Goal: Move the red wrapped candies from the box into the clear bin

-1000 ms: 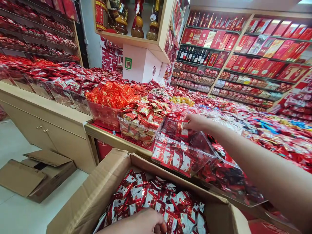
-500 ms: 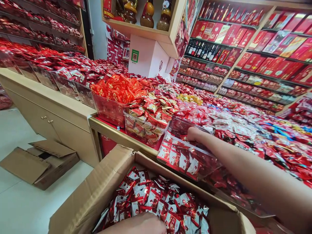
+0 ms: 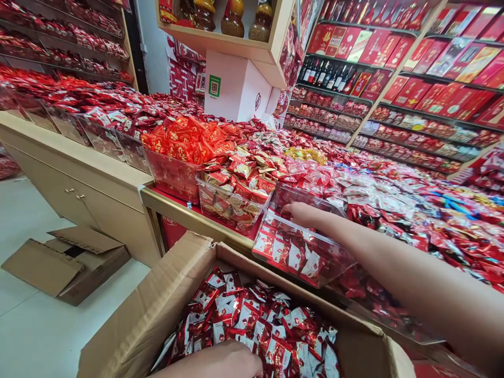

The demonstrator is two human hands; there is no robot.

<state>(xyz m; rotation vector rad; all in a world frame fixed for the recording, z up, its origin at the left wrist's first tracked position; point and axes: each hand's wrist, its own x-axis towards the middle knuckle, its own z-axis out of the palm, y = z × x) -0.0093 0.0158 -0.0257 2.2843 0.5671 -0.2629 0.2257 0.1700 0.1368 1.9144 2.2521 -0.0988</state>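
Note:
My right hand (image 3: 297,214) reaches into a clear plastic bin (image 3: 262,253), its fingers stretched leftward and partly hidden by the rim. Red-and-white candy packets (image 3: 295,257) lie low in this bin, seen through its front wall. I see nothing held in that hand. My left hand (image 3: 240,359) rests on a heap of similar red-and-white wrapped packets (image 3: 236,307) inside an open cardboard box (image 3: 157,310). Its back faces up and its fingers are hidden, so their grip cannot be made out.
Beside the bin stand clear bins of durian candy packets (image 3: 232,202) and bright orange-red packets (image 3: 177,173). More heaped sweets (image 3: 378,194) cover the display to the right. Another open carton (image 3: 66,268) sits on the floor at left. A wooden cabinet (image 3: 220,39) overhangs the display.
My right hand has moved left inside the clear bin, and its fingers reach out further. My left hand has shifted slightly left and down over the packets. The view has moved a little.

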